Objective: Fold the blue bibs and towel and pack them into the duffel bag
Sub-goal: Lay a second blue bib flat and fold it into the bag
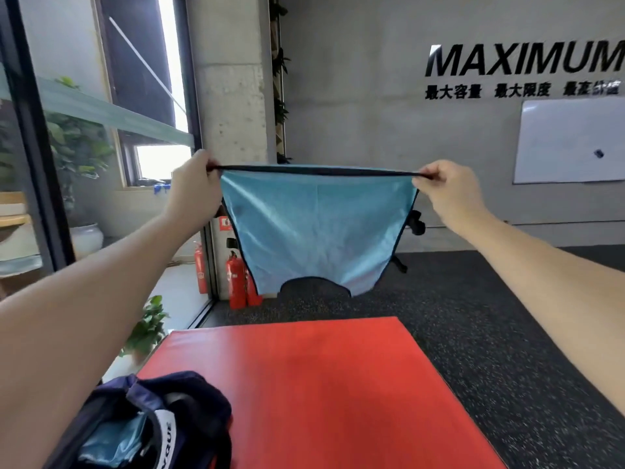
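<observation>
A light blue bib [316,228] with dark trim hangs in the air in front of me, stretched taut along its top edge. My left hand [196,187] pinches its upper left corner and my right hand [448,191] pinches its upper right corner. The bib's curved neck cutout points down, well above the red mat [321,394]. A navy duffel bag [152,424] lies open at the mat's near left corner, with light blue fabric [113,441] inside it.
Red fire extinguishers [236,279] stand by the concrete pillar beyond the mat. Dark speckled flooring [507,333] surrounds the mat. A glass wall and potted plants [148,330] are on the left, and a whiteboard [571,140] hangs on the right wall.
</observation>
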Demonstrator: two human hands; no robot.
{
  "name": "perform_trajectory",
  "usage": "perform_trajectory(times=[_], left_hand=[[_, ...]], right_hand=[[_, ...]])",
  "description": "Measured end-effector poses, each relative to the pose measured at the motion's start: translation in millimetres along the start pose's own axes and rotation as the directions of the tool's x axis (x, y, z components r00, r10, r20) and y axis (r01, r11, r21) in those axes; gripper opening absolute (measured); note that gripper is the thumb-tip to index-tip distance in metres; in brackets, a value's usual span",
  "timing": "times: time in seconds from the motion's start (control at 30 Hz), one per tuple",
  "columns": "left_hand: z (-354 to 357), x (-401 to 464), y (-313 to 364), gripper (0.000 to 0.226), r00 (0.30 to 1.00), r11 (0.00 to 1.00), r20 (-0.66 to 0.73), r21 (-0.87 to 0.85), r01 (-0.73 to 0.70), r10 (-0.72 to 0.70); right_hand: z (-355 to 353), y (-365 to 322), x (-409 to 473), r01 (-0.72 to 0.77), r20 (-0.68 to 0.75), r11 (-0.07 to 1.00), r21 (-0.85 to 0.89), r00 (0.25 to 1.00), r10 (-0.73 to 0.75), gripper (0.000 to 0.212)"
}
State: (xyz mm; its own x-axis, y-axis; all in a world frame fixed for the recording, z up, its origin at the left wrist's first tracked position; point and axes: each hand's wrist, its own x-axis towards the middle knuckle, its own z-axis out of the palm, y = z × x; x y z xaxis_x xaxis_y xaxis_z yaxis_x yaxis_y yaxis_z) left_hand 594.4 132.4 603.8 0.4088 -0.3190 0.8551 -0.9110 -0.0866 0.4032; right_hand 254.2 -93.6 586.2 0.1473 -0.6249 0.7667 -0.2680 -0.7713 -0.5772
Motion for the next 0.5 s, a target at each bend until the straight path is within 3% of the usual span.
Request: perform_trajectory(times=[0.17,0.27,0.37,0.5], left_hand=[[-13.8,-113.3,-24.8,0.014,0.978,0.994,0.178,0.012,0.106,-0.107],[-13.4,-208.6,-50.9,0.012,0.932,0.985,0.319,0.070,0.157,-0.171],[-16.5,-300.4,-69.8,0.025,0.873,0.978,0.439,0.100,0.185,-0.210],[-23.3,-379.6,-80.9,0.025,0.797,0.967,0.551,0.197,0.163,-0.247]], right_hand=[[-13.6,22.9,-106.4,-0.100,0.170,0.995,0.010,0.981,0.097,0.010],[-23.0,55.0,-186.9,-0.172,0.354,0.977,-0.127,0.912,0.207,0.016],[-30.0,84.0,-265.3,-0.182,0.510,0.949,-0.256,0.809,0.293,0.026],[-41.1,105.2,-346.0,-0.233,0.541,0.920,-0.316,0.752,0.376,0.018]])
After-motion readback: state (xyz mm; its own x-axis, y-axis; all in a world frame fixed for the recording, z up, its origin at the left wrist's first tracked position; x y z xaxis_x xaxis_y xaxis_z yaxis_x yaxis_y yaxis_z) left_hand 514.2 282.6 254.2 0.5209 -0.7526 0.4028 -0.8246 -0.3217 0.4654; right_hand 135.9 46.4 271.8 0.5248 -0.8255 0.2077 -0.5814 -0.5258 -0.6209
